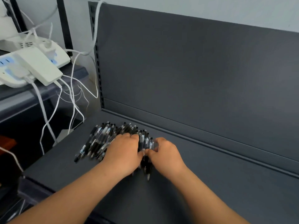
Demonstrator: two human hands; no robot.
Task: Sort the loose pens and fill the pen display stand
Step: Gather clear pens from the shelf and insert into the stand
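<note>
Two bare forearms enter from the bottom edge and meet over a flat dark grey metal shelf [210, 188]. Left hand [124, 152] lies knuckles-up on the right part of a heap of loose black-and-clear plastic pens [100, 141], its fingers bent down into the heap and curled round a bunch. Right hand [166, 155] sits just beside it, thumb tips touching or nearly so, fingers curled, pinching the few pens at the heap's right edge between thumb and fingertips. Some motion blur here, so the exact finger placement is unclear. Pens lie roughly parallel, tips toward the camera, spreading left of the left hand in a fan and resting directly on the shelf, near its left edge. Beyond them a raised lip runs along the shelf's rear, then an upright dark grey back panel [194, 70]. Far left, on a separate dark surface, white power strips [37, 65] with plugged adapters; thin white cables [73, 94] trail down from them.
</note>
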